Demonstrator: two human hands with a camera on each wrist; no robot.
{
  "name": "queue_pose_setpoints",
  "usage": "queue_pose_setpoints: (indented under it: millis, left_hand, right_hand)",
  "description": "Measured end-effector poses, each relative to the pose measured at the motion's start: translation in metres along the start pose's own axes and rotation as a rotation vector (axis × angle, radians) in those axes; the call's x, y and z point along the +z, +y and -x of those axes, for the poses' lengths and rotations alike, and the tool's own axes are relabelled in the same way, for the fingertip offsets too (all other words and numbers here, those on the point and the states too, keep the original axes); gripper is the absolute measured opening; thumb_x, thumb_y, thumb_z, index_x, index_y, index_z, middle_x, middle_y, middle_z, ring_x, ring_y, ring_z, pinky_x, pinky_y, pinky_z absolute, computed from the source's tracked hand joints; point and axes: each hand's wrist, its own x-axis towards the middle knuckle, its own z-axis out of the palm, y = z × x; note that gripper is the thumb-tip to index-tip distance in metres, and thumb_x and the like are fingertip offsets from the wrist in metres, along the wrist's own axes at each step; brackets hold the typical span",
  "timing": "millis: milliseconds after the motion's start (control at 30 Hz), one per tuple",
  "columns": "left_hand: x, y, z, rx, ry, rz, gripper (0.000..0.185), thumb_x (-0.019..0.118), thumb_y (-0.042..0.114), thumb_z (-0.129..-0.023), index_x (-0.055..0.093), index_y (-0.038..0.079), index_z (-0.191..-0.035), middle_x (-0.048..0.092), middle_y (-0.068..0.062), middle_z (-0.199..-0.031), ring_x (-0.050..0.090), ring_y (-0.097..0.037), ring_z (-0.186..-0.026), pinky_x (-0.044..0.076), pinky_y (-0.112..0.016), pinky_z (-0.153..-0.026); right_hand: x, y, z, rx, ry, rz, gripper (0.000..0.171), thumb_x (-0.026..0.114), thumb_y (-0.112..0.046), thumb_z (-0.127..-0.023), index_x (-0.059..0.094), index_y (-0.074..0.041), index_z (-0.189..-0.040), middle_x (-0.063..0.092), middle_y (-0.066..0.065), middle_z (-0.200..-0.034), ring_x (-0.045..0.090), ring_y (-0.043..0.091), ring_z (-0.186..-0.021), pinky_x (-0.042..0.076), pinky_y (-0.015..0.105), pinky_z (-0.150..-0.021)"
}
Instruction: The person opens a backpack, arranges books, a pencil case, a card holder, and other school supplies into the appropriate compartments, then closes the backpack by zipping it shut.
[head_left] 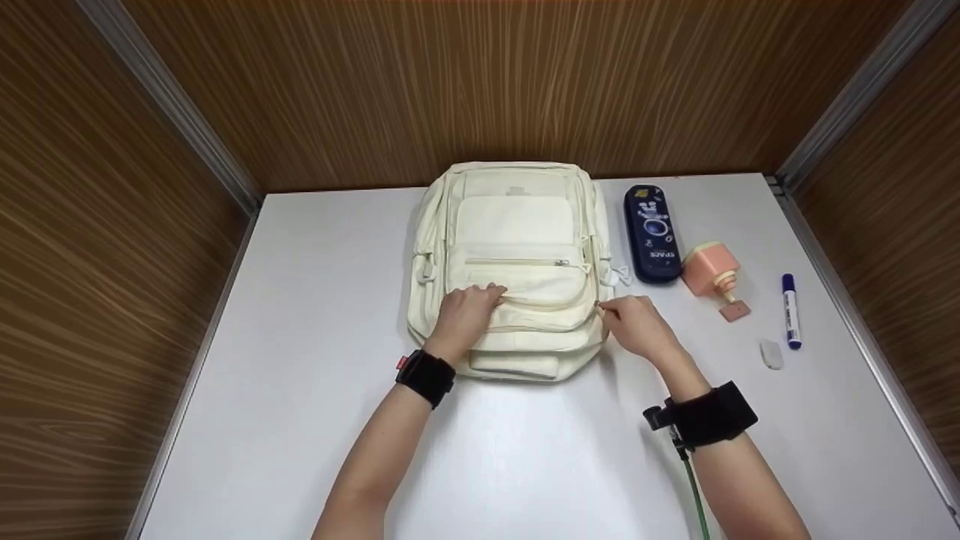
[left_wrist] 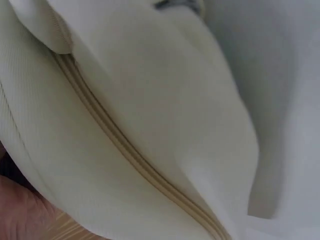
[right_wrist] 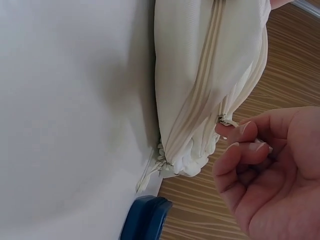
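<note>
A cream backpack [head_left: 517,221] lies front side up on the white table, several zipped pockets showing. At its lower front pocket, my left hand [head_left: 465,319] grips the fabric with curled fingers. My right hand [head_left: 636,324] is at the bag's right edge. In the right wrist view its thumb and fingers pinch a small zipper pull [right_wrist: 229,122] at the end of a zipper. Close up in the left wrist view, a beige zipper [left_wrist: 135,155] runs along the pocket, and only part of the left hand shows at the corner.
A dark blue pencil case [head_left: 654,238] lies right of the bag. Beside it is a pink hand-crank pencil sharpener [head_left: 711,271]. A blue-capped marker [head_left: 791,311] and a small whitish eraser [head_left: 771,354] lie farther right. Wood-grain panels [head_left: 480,82] enclose the table.
</note>
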Motion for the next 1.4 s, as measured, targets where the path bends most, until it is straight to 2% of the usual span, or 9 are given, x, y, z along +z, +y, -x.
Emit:
queue_pose_setpoints:
  millis: [100, 233, 367, 467, 700, 833, 1100, 1300, 1400]
  left_hand:
    - [-0.003, 0.001, -0.002, -0.012, 0.006, 0.01, 0.028, 0.051, 0.03, -0.101, 0.072, 0.017, -0.114, 0.073, -0.011, -0.084, 0.068, -0.029, -0.066, 0.053, -0.041, -0.057]
    - [-0.005, 0.002, -0.004, -0.026, -0.004, 0.022, 0.026, 0.052, 0.028, -0.101, 0.072, 0.016, -0.115, 0.073, -0.012, -0.083, 0.068, -0.029, -0.066, 0.052, -0.041, -0.057]
    - [-0.006, 0.003, -0.005, -0.025, -0.023, 0.029, 0.026, 0.054, 0.029, -0.099, 0.072, 0.016, -0.114, 0.073, -0.01, -0.085, 0.068, -0.028, -0.066, 0.052, -0.04, -0.058]
    - [-0.006, 0.004, -0.005, -0.024, -0.016, 0.033, 0.026, 0.055, 0.03, -0.098, 0.072, 0.017, -0.111, 0.073, -0.009, -0.083, 0.066, -0.027, -0.063, 0.051, -0.04, -0.056]
    - [-0.001, 0.008, -0.007, -0.034, 0.037, -0.002, 0.027, 0.053, 0.034, -0.097, 0.072, 0.015, -0.101, 0.072, -0.01, -0.076, 0.064, -0.03, -0.059, 0.05, -0.041, -0.05]
    - [0.002, 0.012, -0.008, -0.02, 0.044, -0.014, 0.027, 0.053, 0.032, -0.099, 0.069, 0.012, -0.096, 0.069, -0.012, -0.071, 0.064, -0.03, -0.057, 0.05, -0.04, -0.049]
    - [0.003, 0.017, -0.009, -0.026, 0.023, -0.023, 0.026, 0.051, 0.028, -0.102, 0.069, 0.01, -0.096, 0.07, -0.012, -0.074, 0.066, -0.03, -0.059, 0.051, -0.04, -0.049]
    - [0.003, 0.022, -0.004, -0.04, -0.008, -0.025, 0.015, 0.06, 0.022, -0.099, 0.069, 0.01, -0.094, 0.071, -0.007, -0.077, 0.066, -0.027, -0.061, 0.052, -0.038, -0.053]
    - [0.001, 0.028, 0.003, -0.083, 0.022, 0.02, 0.014, 0.067, 0.02, -0.094, 0.069, 0.008, -0.101, 0.071, -0.008, -0.082, 0.068, -0.027, -0.069, 0.054, -0.04, -0.061]
  right_hand:
    - [-0.001, -0.006, 0.004, -0.011, -0.034, -0.026, 0.026, 0.057, -0.002, -0.092, 0.065, -0.006, -0.067, 0.048, -0.006, -0.056, 0.04, 0.013, -0.05, 0.033, 0.029, -0.049]
    - [-0.002, -0.013, 0.01, -0.022, -0.055, -0.038, 0.025, 0.057, 0.0, -0.09, 0.064, -0.006, -0.066, 0.04, -0.009, -0.053, 0.036, 0.01, -0.049, 0.031, 0.027, -0.049]
    - [-0.001, -0.021, 0.015, -0.01, -0.075, -0.074, 0.018, 0.058, 0.0, -0.088, 0.075, -0.001, -0.084, 0.049, -0.007, -0.057, 0.038, 0.009, -0.049, 0.031, 0.025, -0.047]
    - [0.0, -0.028, 0.017, -0.005, -0.1, -0.114, 0.019, 0.059, -0.001, -0.089, 0.075, 0.003, -0.098, 0.058, -0.003, -0.063, 0.042, 0.009, -0.05, 0.033, 0.024, -0.048]
    - [0.005, -0.044, 0.018, -0.04, -0.138, -0.16, 0.021, 0.06, -0.001, -0.091, 0.074, 0.004, -0.105, 0.053, -0.004, -0.062, 0.04, 0.008, -0.051, 0.033, 0.024, -0.048]
    - [0.011, -0.052, 0.017, -0.069, -0.12, -0.175, 0.02, 0.06, -0.001, -0.091, 0.074, 0.003, -0.105, 0.046, -0.008, -0.058, 0.039, 0.006, -0.05, 0.032, 0.023, -0.047]
    - [0.027, -0.069, 0.014, -0.11, -0.112, -0.19, 0.019, 0.057, 0.001, -0.091, 0.068, -0.003, -0.076, 0.037, -0.011, -0.054, 0.034, 0.004, -0.047, 0.028, 0.023, -0.046]
    - [0.043, -0.075, 0.013, -0.189, -0.153, -0.167, 0.016, 0.058, 0.0, -0.092, 0.071, -0.001, -0.083, 0.049, -0.008, -0.061, 0.039, 0.003, -0.053, 0.034, 0.023, -0.05]
    - [0.046, -0.075, 0.014, -0.205, -0.154, -0.157, 0.016, 0.059, 0.0, -0.091, 0.074, -0.002, -0.089, 0.054, -0.006, -0.063, 0.042, 0.003, -0.054, 0.036, 0.024, -0.05]
